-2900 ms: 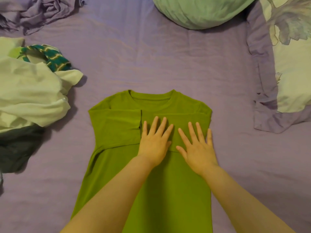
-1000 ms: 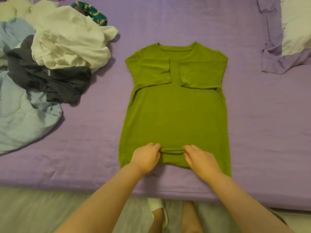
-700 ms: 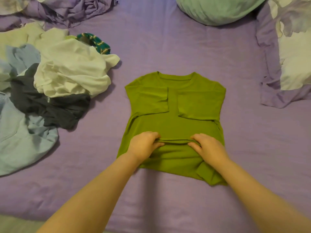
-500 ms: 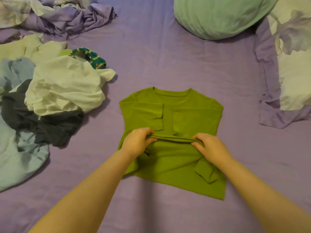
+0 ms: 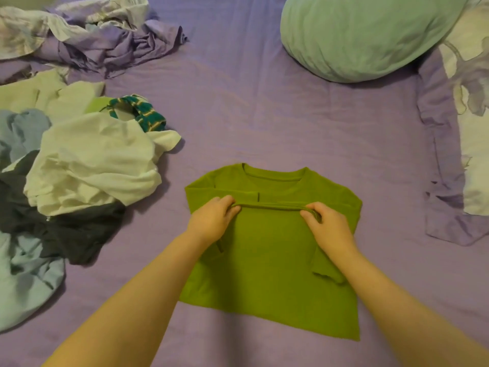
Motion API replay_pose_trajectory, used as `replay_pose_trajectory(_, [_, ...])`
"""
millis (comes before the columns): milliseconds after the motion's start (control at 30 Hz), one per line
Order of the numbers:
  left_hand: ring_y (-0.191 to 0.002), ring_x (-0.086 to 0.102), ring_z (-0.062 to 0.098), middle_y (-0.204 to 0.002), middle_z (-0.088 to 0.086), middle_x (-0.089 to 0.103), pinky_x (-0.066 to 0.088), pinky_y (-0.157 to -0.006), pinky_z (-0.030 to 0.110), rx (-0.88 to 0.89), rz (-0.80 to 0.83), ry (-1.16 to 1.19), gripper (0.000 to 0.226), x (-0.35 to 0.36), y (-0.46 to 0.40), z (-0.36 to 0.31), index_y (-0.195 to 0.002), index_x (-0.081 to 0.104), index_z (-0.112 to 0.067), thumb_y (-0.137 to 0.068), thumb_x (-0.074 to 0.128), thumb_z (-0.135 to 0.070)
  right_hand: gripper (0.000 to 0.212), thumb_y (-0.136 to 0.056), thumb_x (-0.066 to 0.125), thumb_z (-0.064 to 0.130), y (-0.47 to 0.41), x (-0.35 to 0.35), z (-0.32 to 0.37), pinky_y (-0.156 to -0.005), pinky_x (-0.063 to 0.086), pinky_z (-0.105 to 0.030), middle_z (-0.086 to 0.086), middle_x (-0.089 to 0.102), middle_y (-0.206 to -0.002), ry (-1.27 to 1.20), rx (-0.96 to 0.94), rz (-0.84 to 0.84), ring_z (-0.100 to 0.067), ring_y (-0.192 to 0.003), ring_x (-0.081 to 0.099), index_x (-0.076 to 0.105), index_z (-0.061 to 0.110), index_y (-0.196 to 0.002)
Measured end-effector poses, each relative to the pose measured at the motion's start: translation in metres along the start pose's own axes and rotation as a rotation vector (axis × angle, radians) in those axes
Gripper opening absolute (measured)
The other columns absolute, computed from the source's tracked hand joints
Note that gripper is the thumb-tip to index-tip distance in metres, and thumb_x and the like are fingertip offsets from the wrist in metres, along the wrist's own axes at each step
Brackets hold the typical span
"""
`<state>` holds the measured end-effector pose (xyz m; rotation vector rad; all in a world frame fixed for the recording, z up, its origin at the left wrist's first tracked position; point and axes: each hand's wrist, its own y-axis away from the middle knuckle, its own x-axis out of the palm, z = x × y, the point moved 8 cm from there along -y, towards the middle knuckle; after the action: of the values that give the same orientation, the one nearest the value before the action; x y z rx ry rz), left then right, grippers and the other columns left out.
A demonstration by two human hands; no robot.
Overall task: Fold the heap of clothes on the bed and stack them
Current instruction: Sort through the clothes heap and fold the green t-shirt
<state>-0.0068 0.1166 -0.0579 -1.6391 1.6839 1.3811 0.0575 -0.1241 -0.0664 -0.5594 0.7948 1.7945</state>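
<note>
- my left hand [image 5: 211, 221] and my right hand [image 5: 326, 226] each pinch the bottom hem of the green t-shirt [image 5: 272, 260], fingers [image 5: 308, 211] curled round the fabric edge, carrying it up toward the collar.
- the shirt lies flat in the middle of the bed [image 5: 264, 115], sleeves already turned in, lower half doubled over the chest.
- to do this fold well, i judge i should keep the hem taut between both hands, lay it level just below the neckline, then smooth outward; the lower right corner looks rumpled and a flap sticks out there, so it likely needs tucking.
- to my left, well apart from the shirt, sits the unfolded heap of clothes [image 5: 79, 168]: pale cream, dark, light blue and a teal striped piece.
- the bed wears a purple sheet; a crumpled purple cover [image 5: 105, 41] lies at far left, a mint green pillow [image 5: 357, 35] at the head, a floral pillow [image 5: 471, 115] at right.
- no folded stack is visible yet.
</note>
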Motion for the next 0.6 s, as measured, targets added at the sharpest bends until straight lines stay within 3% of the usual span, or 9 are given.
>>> replay_pose_trajectory(100, [-0.089, 0.056, 0.035, -0.081, 0.014, 0.058, 0.024, -0.061, 0.036, 0.013, -0.006, 0.013, 0.034, -0.014, -0.023, -0.004, -0.072, 0.040, -0.017, -0.097, 0.050, -0.038, 0.022, -0.090, 0.062, 0.027, -0.021, -0.006, 0.007, -0.080, 0.047, -0.038, -0.012, 0.070, -0.103, 0.021, -0.001, -0.039, -0.029, -0.097, 0.063, 0.068, 0.013, -0.105])
replay_pose_trajectory(167, [-0.083, 0.055, 0.036, -0.068, 0.007, 0.046, 0.023, -0.059, 0.037, 0.044, 0.018, 0.035, 0.043, -0.022, -0.042, -0.006, -0.063, 0.034, -0.019, -0.095, 0.054, -0.038, 0.022, -0.090, 0.061, 0.027, -0.039, -0.009, 0.012, -0.082, 0.046, -0.037, -0.012, 0.070, -0.105, 0.055, -0.004, -0.041, -0.029, -0.100, 0.062, 0.068, 0.013, -0.107])
replay_pose_trajectory(233, [-0.082, 0.055, 0.036, -0.068, 0.005, 0.044, 0.027, -0.060, 0.038, 0.080, 0.035, 0.040, 0.042, -0.029, -0.062, -0.008, -0.062, 0.035, -0.019, -0.095, 0.055, -0.037, 0.021, -0.091, 0.060, 0.026, -0.059, -0.011, 0.016, -0.083, 0.046, -0.037, -0.011, 0.070, -0.106, 0.082, 0.005, -0.034, -0.029, -0.102, 0.061, 0.068, 0.015, -0.106])
replay_pose_trajectory(333, [-0.097, 0.057, 0.031, -0.090, 0.010, 0.061, 0.032, -0.064, 0.034, 0.105, 0.049, -0.055, 0.022, -0.029, -0.097, -0.008, -0.086, 0.057, -0.016, -0.096, 0.053, -0.036, 0.019, -0.092, 0.058, 0.027, -0.092, -0.007, 0.015, -0.083, 0.046, -0.038, -0.012, 0.069, -0.106, 0.135, 0.028, -0.041, -0.032, -0.102, 0.061, 0.068, 0.016, -0.104])
replay_pose_trajectory(433, [-0.115, 0.054, 0.028, -0.122, 0.009, 0.061, 0.043, -0.083, 0.035, 0.102, 0.054, -0.120, 0.028, -0.012, -0.125, 0.000, -0.122, 0.059, -0.018, -0.095, 0.054, -0.027, 0.021, -0.091, 0.059, 0.023, -0.113, 0.011, 0.000, -0.086, 0.045, -0.037, -0.013, 0.068, -0.110, 0.162, 0.046, -0.024, -0.032, -0.105, 0.060, 0.066, 0.013, -0.109])
replay_pose_trajectory(533, [-0.116, 0.052, 0.032, -0.123, 0.011, 0.056, 0.045, -0.090, 0.040, 0.151, 0.003, -0.161, 0.039, 0.006, -0.127, 0.006, -0.129, 0.055, -0.020, -0.090, 0.056, -0.018, 0.033, -0.089, 0.063, 0.017, -0.113, 0.030, -0.012, -0.093, 0.039, -0.033, -0.017, 0.063, -0.119, 0.160, 0.014, -0.031, -0.031, -0.112, 0.057, 0.060, 0.006, -0.120])
replay_pose_trajectory(600, [-0.113, 0.052, 0.035, -0.123, 0.013, 0.056, 0.045, -0.089, 0.043, 0.228, -0.124, -0.249, 0.046, 0.008, -0.115, 0.000, -0.129, 0.055, -0.017, -0.084, 0.061, -0.015, 0.040, -0.087, 0.065, 0.017, -0.103, 0.033, -0.013, -0.097, 0.037, -0.035, -0.019, 0.060, -0.122, 0.147, -0.029, -0.068, -0.033, -0.115, 0.054, 0.056, 0.004, -0.124])
